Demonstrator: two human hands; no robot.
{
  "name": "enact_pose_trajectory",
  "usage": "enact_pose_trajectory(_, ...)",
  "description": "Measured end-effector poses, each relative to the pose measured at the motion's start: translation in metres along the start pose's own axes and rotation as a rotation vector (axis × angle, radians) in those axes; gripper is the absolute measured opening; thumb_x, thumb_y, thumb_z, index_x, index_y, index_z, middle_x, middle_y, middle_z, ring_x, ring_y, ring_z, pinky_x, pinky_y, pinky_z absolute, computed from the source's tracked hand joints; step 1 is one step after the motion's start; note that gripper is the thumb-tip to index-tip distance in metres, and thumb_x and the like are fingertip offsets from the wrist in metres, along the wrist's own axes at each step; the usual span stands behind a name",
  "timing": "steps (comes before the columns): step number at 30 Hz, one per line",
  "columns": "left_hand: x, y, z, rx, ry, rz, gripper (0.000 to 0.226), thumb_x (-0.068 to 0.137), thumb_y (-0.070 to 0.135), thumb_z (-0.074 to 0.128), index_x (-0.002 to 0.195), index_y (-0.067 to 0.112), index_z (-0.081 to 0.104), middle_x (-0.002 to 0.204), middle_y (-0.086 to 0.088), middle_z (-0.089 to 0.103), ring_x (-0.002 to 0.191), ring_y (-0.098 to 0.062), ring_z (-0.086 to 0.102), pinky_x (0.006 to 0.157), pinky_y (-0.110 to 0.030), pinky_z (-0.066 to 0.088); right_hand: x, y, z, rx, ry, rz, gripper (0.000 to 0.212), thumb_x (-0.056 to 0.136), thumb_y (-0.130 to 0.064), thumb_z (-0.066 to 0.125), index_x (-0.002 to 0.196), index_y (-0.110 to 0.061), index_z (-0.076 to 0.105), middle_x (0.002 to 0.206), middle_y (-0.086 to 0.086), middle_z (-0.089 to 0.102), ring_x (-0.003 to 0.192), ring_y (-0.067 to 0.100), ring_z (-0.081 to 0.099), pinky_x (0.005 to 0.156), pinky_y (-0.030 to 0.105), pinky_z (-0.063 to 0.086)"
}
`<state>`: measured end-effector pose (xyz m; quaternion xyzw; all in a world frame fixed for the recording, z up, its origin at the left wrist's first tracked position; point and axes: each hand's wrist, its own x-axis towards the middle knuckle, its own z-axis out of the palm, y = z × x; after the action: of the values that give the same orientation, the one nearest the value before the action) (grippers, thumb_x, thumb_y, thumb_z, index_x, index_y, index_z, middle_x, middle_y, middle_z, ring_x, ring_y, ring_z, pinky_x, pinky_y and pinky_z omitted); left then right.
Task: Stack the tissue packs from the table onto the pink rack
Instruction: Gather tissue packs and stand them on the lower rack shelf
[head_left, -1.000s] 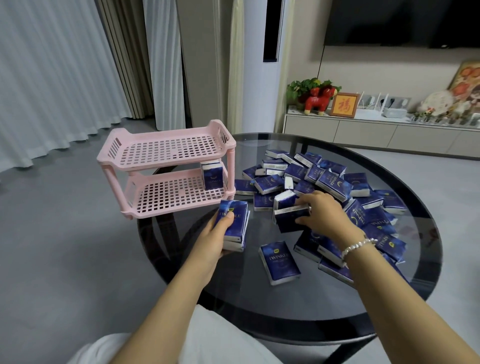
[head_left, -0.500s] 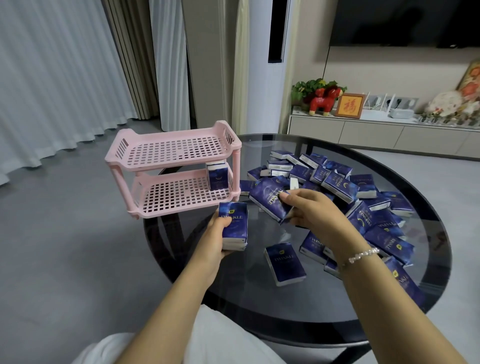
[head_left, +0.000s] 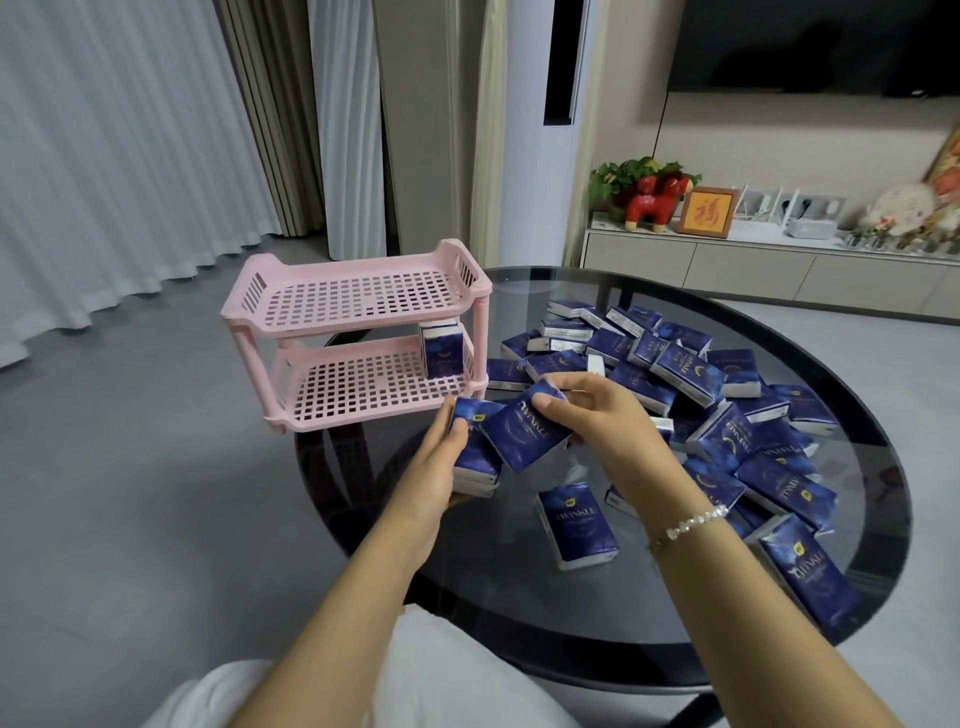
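A pink two-tier rack (head_left: 358, 296) stands at the left edge of the round dark glass table (head_left: 649, 634). Its lower shelf holds a small upright stack of blue tissue packs (head_left: 442, 349) at the right end; the top shelf is bare. My left hand (head_left: 434, 470) grips a short stack of blue packs (head_left: 475, 457) just in front of the rack. My right hand (head_left: 597, 415) pinches another blue pack (head_left: 524, 434), tilted, against the top of that stack. Several more packs (head_left: 727, 405) lie in a loose pile across the table's right half.
One single pack (head_left: 576, 525) lies flat near the table's front, below my hands. Behind the table a low cabinet (head_left: 769, 267) carries a red toy horse, a framed picture and ornaments. Curtains and grey floor are to the left.
My right hand lifted a pack from the pile and carried it left to the stack in my left hand. The left hand rose slightly toward the rack.
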<state>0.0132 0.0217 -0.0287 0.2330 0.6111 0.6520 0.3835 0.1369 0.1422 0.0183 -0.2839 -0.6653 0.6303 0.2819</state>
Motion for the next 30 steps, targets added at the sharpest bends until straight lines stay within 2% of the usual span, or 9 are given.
enact_pose_trajectory(2, -0.003, 0.001, 0.001, 0.001, -0.066, 0.018, 0.041, 0.098, 0.042, 0.039, 0.138, 0.052, 0.033, 0.135, 0.014, 0.054, 0.120, -0.012, 0.056, 0.101, -0.041, 0.045, 0.000, -0.002, 0.003, -0.064, -0.038, -0.072, 0.017, 0.084, -0.017, 0.068, 0.101, -0.016, 0.068, 0.089, -0.002, 0.071, 0.076, 0.004, 0.067, 0.062, 0.013, 0.050)
enact_pose_trajectory(6, -0.010, 0.004, 0.006, -0.074, -0.128, 0.013, 0.048, 0.090, 0.056, 0.036, 0.132, 0.038, 0.050, 0.120, 0.004, 0.067, 0.107, -0.017, 0.064, 0.084, -0.037, 0.052, 0.003, 0.005, 0.018, -0.248, 0.049, -0.157, 0.018, 0.083, -0.024, 0.070, 0.100, -0.021, 0.071, 0.092, -0.006, 0.070, 0.085, 0.005, 0.066, 0.074, 0.020, 0.055)
enact_pose_trajectory(9, -0.013, 0.006, 0.005, -0.118, -0.141, -0.013, 0.065, 0.069, 0.068, 0.047, 0.124, 0.034, 0.058, 0.115, 0.000, 0.070, 0.104, -0.019, 0.065, 0.084, -0.040, 0.051, 0.005, 0.014, 0.030, -0.319, 0.092, -0.240, 0.026, 0.081, -0.029, 0.071, 0.106, -0.022, 0.071, 0.099, -0.004, 0.069, 0.094, 0.007, 0.064, 0.082, 0.024, 0.052)
enact_pose_trajectory(11, -0.012, 0.004, 0.002, -0.043, -0.149, 0.005, 0.054, 0.073, 0.058, 0.058, 0.125, 0.042, 0.054, 0.115, 0.006, 0.070, 0.105, -0.014, 0.065, 0.084, -0.037, 0.051, 0.005, 0.018, 0.036, -0.312, 0.057, -0.307, 0.027, 0.083, -0.027, 0.069, 0.110, -0.023, 0.070, 0.104, -0.006, 0.068, 0.100, 0.005, 0.060, 0.088, 0.021, 0.047)
enact_pose_trajectory(15, -0.005, 0.002, -0.008, -0.055, -0.098, 0.066, 0.042, 0.092, 0.025, 0.054, 0.131, 0.038, 0.050, 0.119, 0.002, 0.068, 0.100, -0.013, 0.065, 0.081, -0.031, 0.049, 0.011, 0.018, 0.034, -0.034, -0.211, -0.004, 0.035, 0.089, -0.031, 0.060, 0.123, -0.028, 0.058, 0.109, -0.006, 0.068, 0.101, 0.009, 0.063, 0.095, 0.027, 0.047)
enact_pose_trajectory(19, 0.002, 0.000, -0.021, -0.069, -0.131, 0.162, 0.071, 0.069, 0.032, 0.066, 0.137, 0.029, 0.044, 0.131, -0.004, 0.060, 0.119, -0.022, 0.057, 0.103, -0.038, 0.043, 0.024, 0.023, 0.025, 0.137, -0.581, 0.193, 0.043, 0.081, -0.024, 0.066, 0.122, -0.016, 0.058, 0.118, 0.008, 0.066, 0.109, 0.024, 0.060, 0.103, 0.040, 0.041)
enact_pose_trajectory(22, 0.007, -0.001, -0.031, 0.028, -0.166, 0.128, 0.101, 0.059, 0.031, 0.072, 0.149, 0.027, 0.025, 0.141, -0.001, 0.051, 0.126, -0.018, 0.051, 0.111, -0.040, 0.036, 0.039, 0.027, 0.022, 0.135, -0.634, 0.164, 0.063, 0.073, -0.013, 0.070, 0.132, -0.013, 0.049, 0.133, 0.010, 0.056, 0.121, 0.023, 0.054, 0.104, 0.037, 0.043)
enact_pose_trajectory(25, 0.014, 0.002, -0.046, 0.347, -0.195, 0.098, 0.122, 0.060, 0.032, 0.078, 0.151, 0.036, -0.003, 0.152, 0.011, 0.032, 0.135, -0.006, 0.039, 0.115, -0.035, 0.031, 0.050, 0.030, 0.018, -0.068, -0.651, 0.095, 0.086, 0.067, -0.001, 0.076, 0.138, -0.028, 0.037, 0.140, -0.009, 0.046, 0.127, 0.006, 0.044, 0.106, 0.029, 0.040)
enact_pose_trajectory(30, 0.019, -0.006, -0.052, 0.788, -0.241, 0.066, 0.118, 0.083, 0.025, 0.071, 0.143, 0.031, -0.030, 0.157, 0.015, 0.001, 0.144, -0.006, 0.014, 0.112, -0.020, 0.017, 0.052, 0.042, 0.021, -0.419, -0.665, 0.005, 0.104, 0.068, -0.004, 0.081, 0.146, -0.028, 0.017, 0.144, -0.016, 0.032, 0.135, 0.007, 0.031, 0.109, 0.029, 0.034)
